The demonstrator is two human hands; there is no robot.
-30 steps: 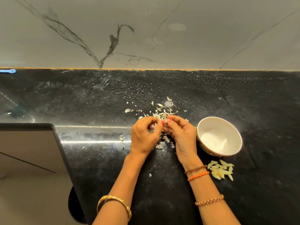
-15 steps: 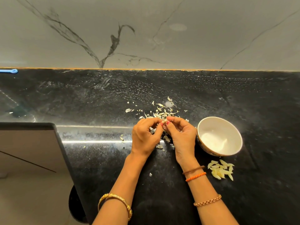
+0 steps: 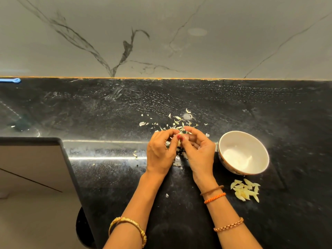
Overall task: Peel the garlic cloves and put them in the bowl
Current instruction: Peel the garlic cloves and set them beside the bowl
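Two hands: meet over the black countertop, fingertips together at centre.
Far left: blue object at the back edge of the counter, against the marble wall; what it is can't be told.
Left edge: countertop corner drops off, pale floor below.
Left hand: fingers curled in, thumb and fingertips pinching a garlic clove; gold bangle on the forearm.
Garlic clove: mostly hidden between both sets of fingertips, only a pale bit shows; held above the counter, left of the bowl, not in it.
Skins: papery scraps scattered on the counter just behind and under the hands, a few stray bits to the left and near the left wrist.
Right hand: fingers curled, red-nailed thumb pressing on the same clove; brown and orange threads at the wrist, bead bracelet lower on the forearm.
Bowl: white, upright, just right of the right hand; inside looks bare, glare makes it hard to tell.
Peeled cloves: small pale pile on the counter, just in front of the bowl, outside it.
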